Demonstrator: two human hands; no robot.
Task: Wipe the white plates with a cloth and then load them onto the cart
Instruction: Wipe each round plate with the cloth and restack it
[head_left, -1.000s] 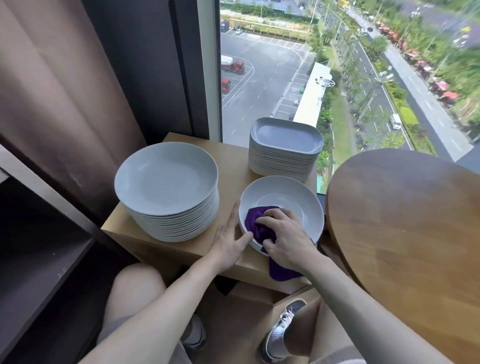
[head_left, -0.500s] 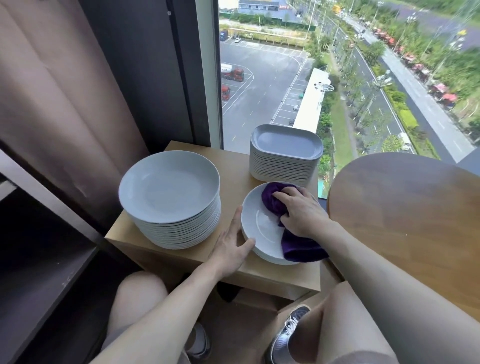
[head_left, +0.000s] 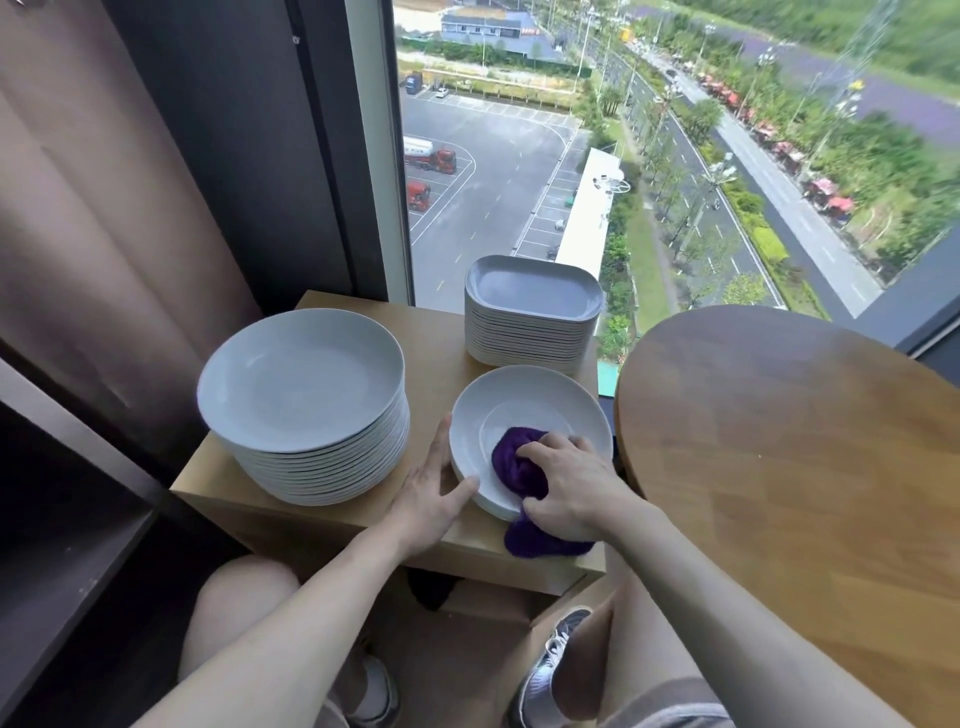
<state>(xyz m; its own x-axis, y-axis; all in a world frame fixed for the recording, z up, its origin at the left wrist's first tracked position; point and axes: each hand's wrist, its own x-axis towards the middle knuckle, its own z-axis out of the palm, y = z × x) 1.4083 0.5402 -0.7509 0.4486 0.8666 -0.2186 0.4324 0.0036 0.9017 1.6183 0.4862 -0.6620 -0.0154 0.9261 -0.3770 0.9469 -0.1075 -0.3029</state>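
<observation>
Plate (head_left: 519, 400) on worktop (head_left: 436, 353) | left hand (head_left: 431, 499) fingers straight, bracing rim | right hand (head_left: 571, 493) clutches cloth (head_left: 514, 462) | sweep full circle to rim, keep brace

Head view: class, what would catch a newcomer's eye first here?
The purple cloth, bunched under the right hand in a white plate at the front of the small table. Left of it, a tall stack of round plates; behind it, a stack of squarish plates by the window.

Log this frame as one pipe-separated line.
step: wiping plate | left hand: braces plate rim | right hand: grips cloth, pressed into plate | plate: on table
</observation>
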